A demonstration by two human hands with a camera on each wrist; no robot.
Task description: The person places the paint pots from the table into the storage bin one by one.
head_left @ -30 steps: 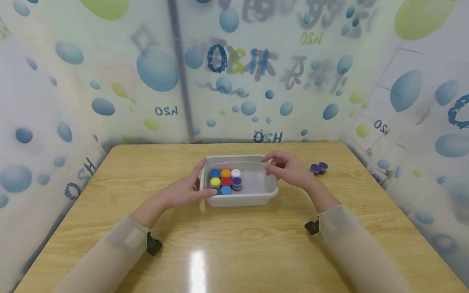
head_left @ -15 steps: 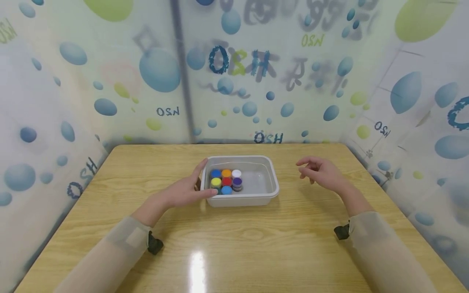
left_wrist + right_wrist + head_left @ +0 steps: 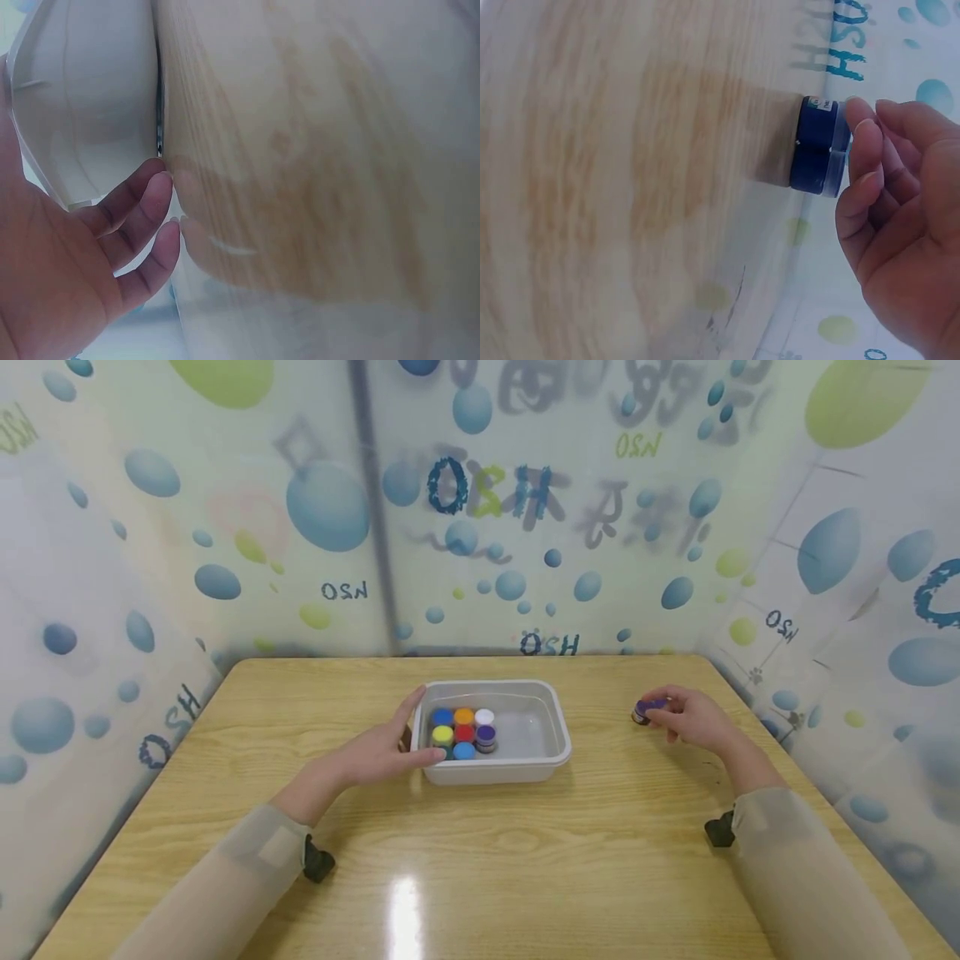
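A white plastic box [image 3: 495,772] stands mid-table with several small paint pots in its left part, their lids yellow, red [image 3: 464,732], orange, white, blue and purple. My left hand [image 3: 375,748] holds the box's left end, thumb over the front rim and index finger at the back corner. In the left wrist view its other fingers [image 3: 139,214] curve beside the box wall. Out to the right, my right hand [image 3: 693,718] is at two purple-lidded paint pots [image 3: 817,146] standing together on the table. Its bent fingers are by their lids; whether they touch cannot be told.
The wooden table [image 3: 525,860] has light glare near its front. A patterned curtain [image 3: 600,527] with blue and green drops encloses the back and sides. The box's right half [image 3: 525,731] shows its bare bottom.
My right hand has moved from above the box's right end out to the two purple-lidded pots. My left hand and the box have stayed in place.
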